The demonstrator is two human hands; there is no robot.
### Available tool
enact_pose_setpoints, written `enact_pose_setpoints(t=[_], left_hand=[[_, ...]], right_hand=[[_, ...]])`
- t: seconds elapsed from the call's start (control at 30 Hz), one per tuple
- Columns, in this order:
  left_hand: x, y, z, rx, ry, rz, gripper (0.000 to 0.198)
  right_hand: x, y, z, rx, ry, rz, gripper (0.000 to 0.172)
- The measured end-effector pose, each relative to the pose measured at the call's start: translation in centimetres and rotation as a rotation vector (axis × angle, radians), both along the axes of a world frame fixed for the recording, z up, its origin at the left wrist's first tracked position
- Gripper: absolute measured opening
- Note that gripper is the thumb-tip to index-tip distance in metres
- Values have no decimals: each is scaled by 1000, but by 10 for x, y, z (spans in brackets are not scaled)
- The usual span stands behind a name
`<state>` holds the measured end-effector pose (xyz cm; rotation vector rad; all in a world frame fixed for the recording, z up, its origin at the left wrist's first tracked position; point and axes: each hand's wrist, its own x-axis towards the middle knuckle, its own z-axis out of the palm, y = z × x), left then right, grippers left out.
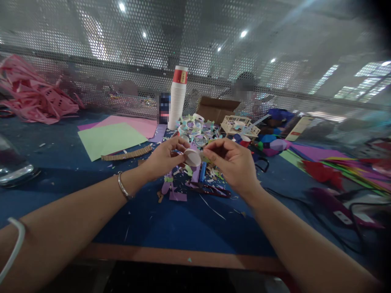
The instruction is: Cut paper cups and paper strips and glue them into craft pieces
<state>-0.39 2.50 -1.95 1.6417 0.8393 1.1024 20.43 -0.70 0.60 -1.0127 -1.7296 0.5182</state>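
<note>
My left hand (168,158) pinches a small round white paper piece (193,158), which looks like the bottom part of a paper cup. The right hand (234,163) is close to the edge of that piece, thumb and forefinger pressed together; what they grip is too small to make out. Behind both hands lies a cluster of decorated cut paper-cup pieces (195,126) with coloured bits on them. Purple paper scraps (178,197) and a blue stick-like tool (202,172) lie below the hands.
A tall stack of paper cups (177,99) stands at the back. Green paper sheets (113,139) and a corrugated cardboard strip (126,154) lie left. Pink shredded paper (38,91) is far left. A purple device with a cord (339,205), coloured paper and a wooden frame (240,125) are right.
</note>
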Motion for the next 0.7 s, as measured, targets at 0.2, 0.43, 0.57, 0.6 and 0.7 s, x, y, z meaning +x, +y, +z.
enact_pose_setpoints(t=[0.2,0.43,0.57,0.6,0.7], left_hand=[[2,-1,-2,21,-8,-11,24],[1,-3,-1,18,10,-35,25],[1,-2,-3,17,-34,-92,26],[1,-2,-3,15,-46,-100,27],[2,-3,-3,8,-66,-89,27]], right_hand=[[-1,-2,2,-13,-45,-41,11],[-4,-3,3,0,-98,-63,11],[-5,-3,2,-15,-47,-38,14],[-4,-3,2,-20,-27,-25,15],[-3,-3,1,-40,10,10,19]])
